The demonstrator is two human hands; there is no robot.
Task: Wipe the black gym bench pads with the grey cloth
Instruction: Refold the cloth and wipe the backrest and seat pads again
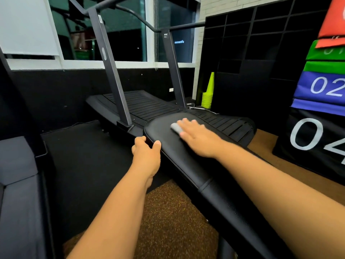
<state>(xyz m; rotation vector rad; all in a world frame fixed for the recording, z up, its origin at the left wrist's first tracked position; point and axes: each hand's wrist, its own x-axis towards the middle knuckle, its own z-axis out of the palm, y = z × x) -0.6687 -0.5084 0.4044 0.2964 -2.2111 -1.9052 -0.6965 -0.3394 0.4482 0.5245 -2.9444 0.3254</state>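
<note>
Two hands on bench pad (168,131) — right hand (197,137) flat on grey cloth (176,127).

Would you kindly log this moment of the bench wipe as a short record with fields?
setting: gym corner by a window
bench pad: black, long, runs away from the camera
cloth: grey, lies on the pad's far end
right hand: flat, fingers straight, presses the cloth on the pad
left hand: grips the pad's left edge, thumb on top
treadmill: black, slatted, behind the bench
cones: yellow-green stack beside the treadmill
</note>
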